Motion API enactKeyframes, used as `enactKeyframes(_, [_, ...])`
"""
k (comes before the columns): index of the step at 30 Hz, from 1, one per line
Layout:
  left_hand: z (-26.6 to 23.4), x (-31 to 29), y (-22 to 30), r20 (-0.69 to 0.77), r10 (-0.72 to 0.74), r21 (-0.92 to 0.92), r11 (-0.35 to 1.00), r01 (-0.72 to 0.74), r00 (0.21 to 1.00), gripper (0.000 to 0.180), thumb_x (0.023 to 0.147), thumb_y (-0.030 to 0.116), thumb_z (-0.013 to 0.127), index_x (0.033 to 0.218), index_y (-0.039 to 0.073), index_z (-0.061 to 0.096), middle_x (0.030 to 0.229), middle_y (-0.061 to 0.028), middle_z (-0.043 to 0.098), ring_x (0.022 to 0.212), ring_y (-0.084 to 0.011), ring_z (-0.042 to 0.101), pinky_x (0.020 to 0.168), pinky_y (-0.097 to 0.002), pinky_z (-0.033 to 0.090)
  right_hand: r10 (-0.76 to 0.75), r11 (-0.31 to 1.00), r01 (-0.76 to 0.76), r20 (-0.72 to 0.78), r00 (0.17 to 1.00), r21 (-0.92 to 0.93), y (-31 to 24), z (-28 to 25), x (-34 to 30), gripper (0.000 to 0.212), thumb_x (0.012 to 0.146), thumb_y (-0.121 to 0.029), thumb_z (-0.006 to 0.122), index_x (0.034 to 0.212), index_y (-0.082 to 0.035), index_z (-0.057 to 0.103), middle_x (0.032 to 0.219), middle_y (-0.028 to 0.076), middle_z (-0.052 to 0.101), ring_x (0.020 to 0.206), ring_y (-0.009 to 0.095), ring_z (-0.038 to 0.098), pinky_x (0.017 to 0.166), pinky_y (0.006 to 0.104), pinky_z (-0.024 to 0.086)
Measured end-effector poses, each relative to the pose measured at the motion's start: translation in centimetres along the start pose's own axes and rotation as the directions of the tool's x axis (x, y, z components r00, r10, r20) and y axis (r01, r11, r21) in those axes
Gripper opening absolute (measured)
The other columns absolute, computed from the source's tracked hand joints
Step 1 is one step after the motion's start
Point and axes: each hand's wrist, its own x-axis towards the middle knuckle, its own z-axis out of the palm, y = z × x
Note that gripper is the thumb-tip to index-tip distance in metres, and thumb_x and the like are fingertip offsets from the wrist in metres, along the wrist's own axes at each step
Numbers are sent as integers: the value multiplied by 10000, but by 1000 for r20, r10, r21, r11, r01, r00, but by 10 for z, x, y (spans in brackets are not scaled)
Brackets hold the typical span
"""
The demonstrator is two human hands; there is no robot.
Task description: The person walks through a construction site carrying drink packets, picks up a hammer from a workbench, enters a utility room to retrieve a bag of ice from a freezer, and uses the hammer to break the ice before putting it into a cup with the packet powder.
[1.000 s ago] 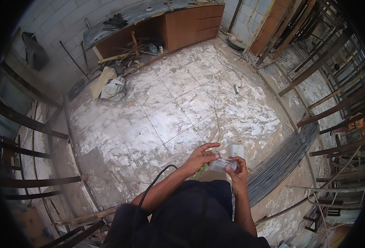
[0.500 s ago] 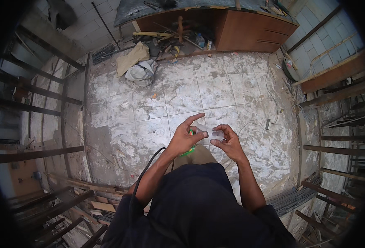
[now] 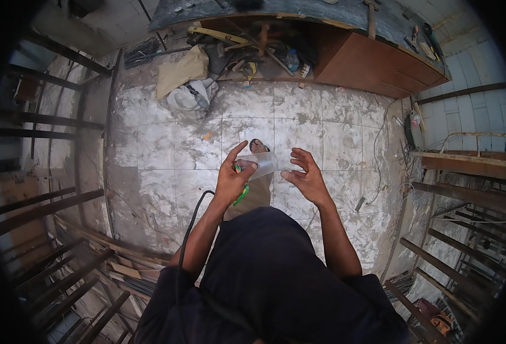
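A clear plastic cup [image 3: 263,165] lies on its side in my left hand [image 3: 228,182], with the thumb and fingers closed around its left end. A bright green strip, perhaps a packet [image 3: 241,195], is caught in the same hand below the cup; its kind is hard to make out. My right hand [image 3: 309,182] is beside the cup's right end, fingers curved and spread from the thumb, holding nothing. Only a narrow gap shows between the thumb and the cup. Beneath the cup, one foot [image 3: 259,147] of mine shows on the floor.
Dusty white tiles [image 3: 299,137] cover the floor. Ahead stands a brown workbench [image 3: 379,63] with a hammer [image 3: 372,20] on top and clutter below. Sacks [image 3: 184,80] lie front left. A cable [image 3: 377,178] runs along the right. Metal bars [image 3: 52,206] line the left side.
My right hand has come off the cup's right end and opened. The left hand still holds the cup. The workbench looks closer, and my foot has come into view.
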Motion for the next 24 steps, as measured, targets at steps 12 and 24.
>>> enactKeyframes(12, [-20, 210, 26, -528, -213, -455, 889, -61, 822, 437, 937, 55, 554, 1373, 69, 537, 1054, -83, 618, 876, -122, 519, 789, -265, 438, 256, 931, -218, 98, 962, -294, -51, -50, 307, 347, 907, -216, 713, 1190, -43, 611, 1028, 45, 663, 907, 118, 615, 758, 278, 514])
enactKeyframes(24, [-13, 315, -182, -953, -295, -186, 753, 632, 71, 502, 871, 20, 468, 1365, 48, 550, 1266, -139, 630, 1085, -356, 541, 966, -446, 417, 415, 561, 182, 465, 782, -807, 218, 76, 660, 220, 820, -228, 715, 980, -76, 723, 971, 125, 723, 941, 244, 690, 858, 332, 520])
